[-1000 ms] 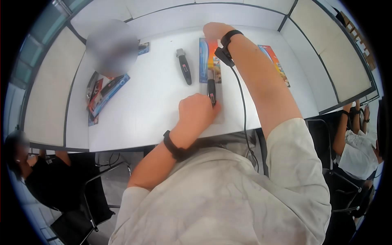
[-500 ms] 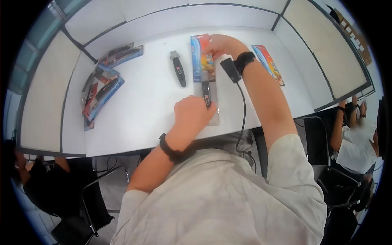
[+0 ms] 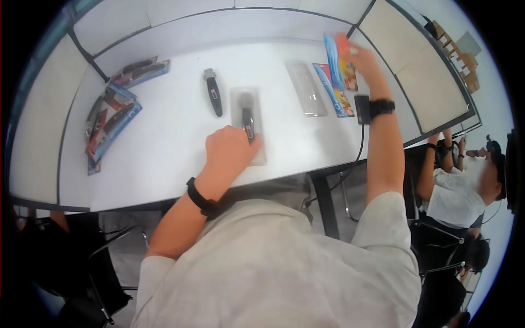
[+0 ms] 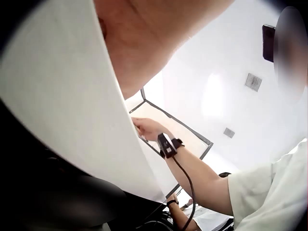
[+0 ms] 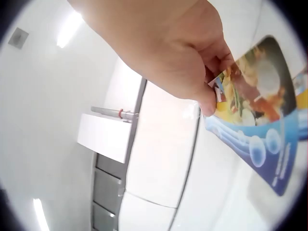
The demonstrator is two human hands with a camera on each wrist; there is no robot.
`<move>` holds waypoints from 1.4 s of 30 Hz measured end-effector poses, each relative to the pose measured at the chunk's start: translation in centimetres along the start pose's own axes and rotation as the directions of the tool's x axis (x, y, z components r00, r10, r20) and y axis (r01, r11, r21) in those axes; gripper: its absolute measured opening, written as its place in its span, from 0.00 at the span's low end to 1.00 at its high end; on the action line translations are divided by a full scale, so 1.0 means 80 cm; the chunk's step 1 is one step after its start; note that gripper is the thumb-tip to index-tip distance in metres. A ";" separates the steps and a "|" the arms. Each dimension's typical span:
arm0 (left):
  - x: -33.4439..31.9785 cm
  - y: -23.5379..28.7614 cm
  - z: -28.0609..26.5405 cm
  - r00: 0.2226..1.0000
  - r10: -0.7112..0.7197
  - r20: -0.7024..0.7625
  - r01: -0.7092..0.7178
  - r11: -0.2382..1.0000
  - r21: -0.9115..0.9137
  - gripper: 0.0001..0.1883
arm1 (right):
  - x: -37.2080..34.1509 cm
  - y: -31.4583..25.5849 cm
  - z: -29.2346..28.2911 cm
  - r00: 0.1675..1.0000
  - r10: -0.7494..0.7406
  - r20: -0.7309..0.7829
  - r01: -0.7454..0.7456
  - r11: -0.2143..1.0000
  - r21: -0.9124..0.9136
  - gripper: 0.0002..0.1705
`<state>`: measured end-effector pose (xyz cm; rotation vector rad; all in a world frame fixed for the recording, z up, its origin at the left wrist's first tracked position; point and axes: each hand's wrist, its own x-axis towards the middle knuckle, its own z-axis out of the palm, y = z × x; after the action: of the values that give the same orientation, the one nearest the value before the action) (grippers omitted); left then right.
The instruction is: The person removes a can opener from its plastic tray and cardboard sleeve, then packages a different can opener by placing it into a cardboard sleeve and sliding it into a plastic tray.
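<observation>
My right hand (image 3: 361,57) pinches a printed blue-and-orange card (image 3: 340,63) between thumb and fingers at the table's back right; the right wrist view shows the card (image 5: 257,106) held by its edge. My left hand (image 3: 229,150) rests at the front on a clear plastic tray (image 3: 256,104), its fingers by the black handle of a peeler-like tool (image 3: 248,123) lying in it. How those fingers are curled is partly hidden. A second black-handled tool (image 3: 214,95) lies to the left.
Another printed card (image 3: 334,90) lies beside an empty clear plastic shell (image 3: 306,90) on the right. Several packaged tools (image 3: 112,123) are piled along the left side. Low panels (image 3: 202,27) border the white table (image 3: 175,142). A cable hangs from my right wrist.
My right hand has carried the card off the clear tray, out to the right. The tray and the tool in it are uncovered. My left hand has stayed by the tool.
</observation>
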<state>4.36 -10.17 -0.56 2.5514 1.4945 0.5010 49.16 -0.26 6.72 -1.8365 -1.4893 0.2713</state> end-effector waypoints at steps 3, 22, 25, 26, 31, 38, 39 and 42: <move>0.005 -0.001 0.007 1.000 -0.001 -0.025 0.002 1.000 0.023 0.26 | -0.048 0.059 0.008 0.990 0.097 0.101 -0.104 0.993 0.063 0.33; 0.005 0.000 0.011 0.995 -0.018 -0.097 0.022 0.999 0.040 0.27 | -0.092 -0.001 0.059 0.993 0.120 -0.002 -0.114 0.939 -0.323 0.32; 0.005 -0.002 0.012 0.996 -0.022 -0.085 0.023 1.000 0.014 0.27 | -0.108 -0.024 0.073 0.998 0.065 0.005 -0.053 0.857 -0.513 0.39; 0.005 -0.003 0.013 0.996 -0.016 -0.084 0.017 1.000 0.014 0.27 | -0.112 -0.030 0.073 0.997 0.060 0.045 -0.027 0.851 -0.524 0.40; 0.005 0.000 0.007 0.999 -0.034 -0.037 0.034 0.999 0.009 0.27 | -0.110 -0.016 0.068 0.991 0.046 0.126 0.027 0.852 -0.523 0.36; 0.012 -0.004 0.013 0.993 -0.005 -0.116 0.007 1.000 0.014 0.29 | -0.145 -0.073 0.081 0.950 -0.293 -0.108 0.221 0.875 -0.431 0.14; 0.015 -0.003 0.012 0.993 -0.024 -0.115 0.026 1.000 0.015 0.29 | -0.160 -0.123 0.085 0.984 -0.177 -0.031 0.159 0.939 -0.304 0.15; 0.016 -0.007 0.009 0.989 -0.076 -0.128 0.066 0.995 -0.076 0.28 | -0.210 -0.191 0.134 0.945 -0.183 0.273 0.221 0.968 -0.117 0.23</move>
<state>4.70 -8.78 -1.10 2.4438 1.5730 0.7115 26.29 -10.39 4.52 -1.7935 -1.9111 0.3198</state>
